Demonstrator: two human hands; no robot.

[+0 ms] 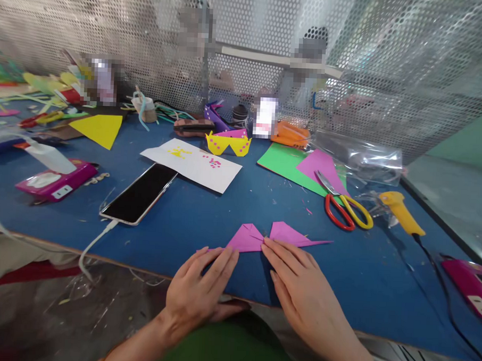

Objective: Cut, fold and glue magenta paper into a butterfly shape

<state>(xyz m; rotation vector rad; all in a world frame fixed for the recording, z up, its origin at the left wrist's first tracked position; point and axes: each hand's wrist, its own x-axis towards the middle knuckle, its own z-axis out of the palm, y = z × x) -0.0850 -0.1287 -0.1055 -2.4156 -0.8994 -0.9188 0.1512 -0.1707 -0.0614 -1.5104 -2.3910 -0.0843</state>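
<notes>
Both hands lie flat and open, left hand (pixel 198 290) and right hand (pixel 300 289) pressing the folded purple paper (pixel 270 237) on the blue desk (pixel 207 211); no writing is readable.

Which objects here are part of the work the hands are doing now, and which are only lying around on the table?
In use:
left hand
right hand
folded purple paper, pressed flat under both hands' fingertips

Lying about:
scissors
phone
glue gun
green sheet
yellow paper mask
white sheet
</notes>
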